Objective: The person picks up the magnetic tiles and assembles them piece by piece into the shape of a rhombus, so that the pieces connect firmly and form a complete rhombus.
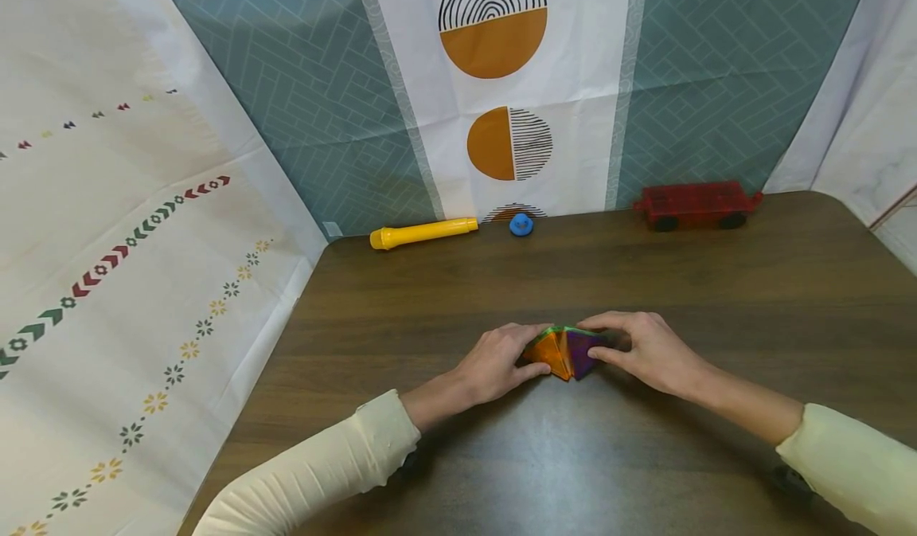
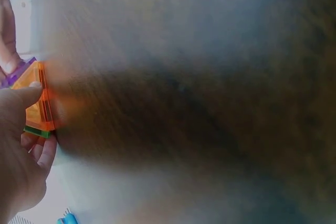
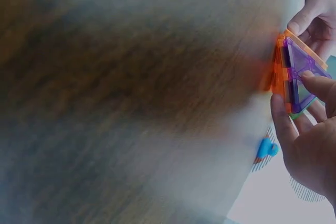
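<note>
Translucent triangular magnetic tiles stand together as a small pointed shape on the wooden table. An orange tile [image 1: 546, 354] faces the left, a purple tile [image 1: 583, 350] the right, and green [image 1: 555, 329] shows along the back. My left hand [image 1: 496, 363] holds the orange side, thumb in front and fingers behind. From the other side my right hand [image 1: 650, 354] pinches the purple tile, which is plainer in the right wrist view [image 3: 300, 72]. More orange edging [image 3: 277, 72] runs along the bottom there. The far faces are mostly hidden by the hands.
Along the table's [image 1: 401, 305] back edge lie a yellow toy microphone [image 1: 423, 233], a small blue knobbed piece [image 1: 520, 224] and a translucent red wheeled car base [image 1: 695, 205]. Patterned cloths hang behind and at the left [image 1: 179, 241].
</note>
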Motion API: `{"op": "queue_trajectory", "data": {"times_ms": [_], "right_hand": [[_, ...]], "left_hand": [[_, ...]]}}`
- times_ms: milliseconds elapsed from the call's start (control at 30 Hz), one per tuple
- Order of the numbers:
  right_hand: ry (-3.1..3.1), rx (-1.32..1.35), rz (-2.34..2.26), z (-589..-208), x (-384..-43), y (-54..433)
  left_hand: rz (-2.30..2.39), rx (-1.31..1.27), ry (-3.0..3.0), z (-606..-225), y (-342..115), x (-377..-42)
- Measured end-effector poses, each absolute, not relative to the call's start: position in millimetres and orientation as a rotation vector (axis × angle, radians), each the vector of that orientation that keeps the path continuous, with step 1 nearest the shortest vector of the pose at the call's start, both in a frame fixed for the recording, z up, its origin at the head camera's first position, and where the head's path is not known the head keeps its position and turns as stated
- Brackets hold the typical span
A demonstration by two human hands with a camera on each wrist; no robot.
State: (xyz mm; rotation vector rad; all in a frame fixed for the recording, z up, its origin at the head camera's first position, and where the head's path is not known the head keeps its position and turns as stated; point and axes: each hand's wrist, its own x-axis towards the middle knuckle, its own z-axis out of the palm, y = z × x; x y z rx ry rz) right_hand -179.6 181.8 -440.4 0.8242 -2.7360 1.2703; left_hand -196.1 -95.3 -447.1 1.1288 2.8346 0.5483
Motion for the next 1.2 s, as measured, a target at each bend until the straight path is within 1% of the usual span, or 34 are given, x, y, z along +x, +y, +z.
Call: {"op": "queue_trajectory", "data": {"times_ms": [733, 1200], "right_hand": [[-2.71, 0.801, 1.249, -438, -181, 172], [-2.848, 0.943, 1.263, -445, -184, 168]], "left_hand": [[0.561, 1.166, 2.833, -448, -95, -196], [0.57, 1.167, 2.817, -450, -95, -198]]}}
